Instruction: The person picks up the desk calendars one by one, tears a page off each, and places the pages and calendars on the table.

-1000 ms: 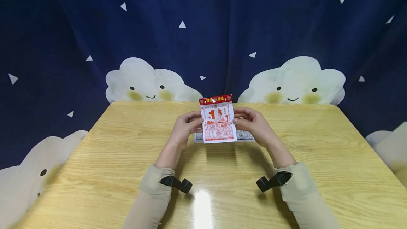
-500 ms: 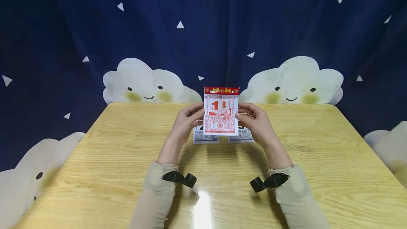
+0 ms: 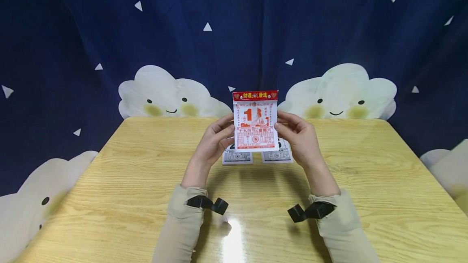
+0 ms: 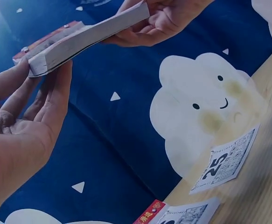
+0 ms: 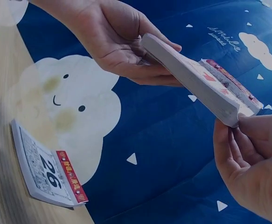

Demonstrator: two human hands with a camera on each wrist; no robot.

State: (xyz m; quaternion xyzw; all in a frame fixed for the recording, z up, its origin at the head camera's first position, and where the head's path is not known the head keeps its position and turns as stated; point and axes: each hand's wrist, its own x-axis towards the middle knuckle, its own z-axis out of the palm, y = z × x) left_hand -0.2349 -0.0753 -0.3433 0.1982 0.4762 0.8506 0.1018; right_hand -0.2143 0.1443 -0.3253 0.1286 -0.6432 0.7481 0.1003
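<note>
Both hands hold a thick tear-off calendar upright above the table, its red header on top and its red-printed page facing the head camera. My left hand pinches one side edge, thumb in front and fingers behind. The opposite edge is gripped the same way by my right hand. In the left wrist view the thick white page block shows from its edge. Behind and below it lie a second calendar pad with a red header and black "26", and a thin sheet marked "25". The held calendar partly hides both in the head view.
A wooden table spreads under the arms, with a light glare near its front. At its far edge hangs a dark blue curtain printed with white clouds and triangles. Each sleeve carries a black wrist camera.
Both hands have raised the calendar and shifted it slightly right, tilting it more toward the head camera. More of the pad and sheet on the table shows beneath it.
</note>
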